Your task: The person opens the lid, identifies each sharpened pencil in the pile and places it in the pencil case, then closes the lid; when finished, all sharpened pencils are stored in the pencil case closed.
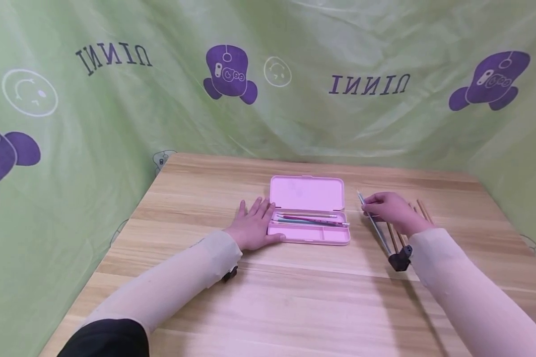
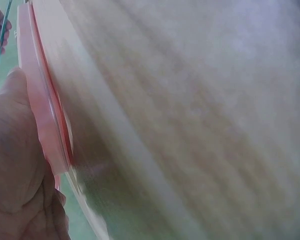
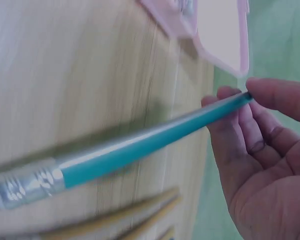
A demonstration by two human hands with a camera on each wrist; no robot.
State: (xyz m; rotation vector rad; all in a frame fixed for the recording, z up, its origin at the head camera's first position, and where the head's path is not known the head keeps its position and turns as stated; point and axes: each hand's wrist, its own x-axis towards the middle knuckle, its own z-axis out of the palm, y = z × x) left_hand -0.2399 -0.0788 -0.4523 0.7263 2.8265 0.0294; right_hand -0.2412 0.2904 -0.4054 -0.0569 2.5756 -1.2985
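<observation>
A pink pencil case [image 1: 297, 232] lies open on the table, its lid [image 1: 307, 192] tipped back. Several pencils [image 1: 314, 220] lie in its long compartment. My left hand [image 1: 252, 229], fingers spread and straight, rests against the case's left side; the left wrist view has its palm [image 2: 12, 150] beside the pink wall [image 2: 40, 95]. To the right of the case, my right hand [image 1: 395, 210] pinches a teal pencil [image 3: 140, 145] between thumb and fingers. A metal ferrule [image 3: 32, 182] and eraser end point towards the right wrist camera; the pencil is held slanted above the table.
Several wood-coloured pencils [image 1: 424, 210] lie on the table [image 1: 268, 307] beneath and beyond my right hand, partly covered by it. A green printed curtain [image 1: 295, 129] stands behind the table's far edge and along both sides.
</observation>
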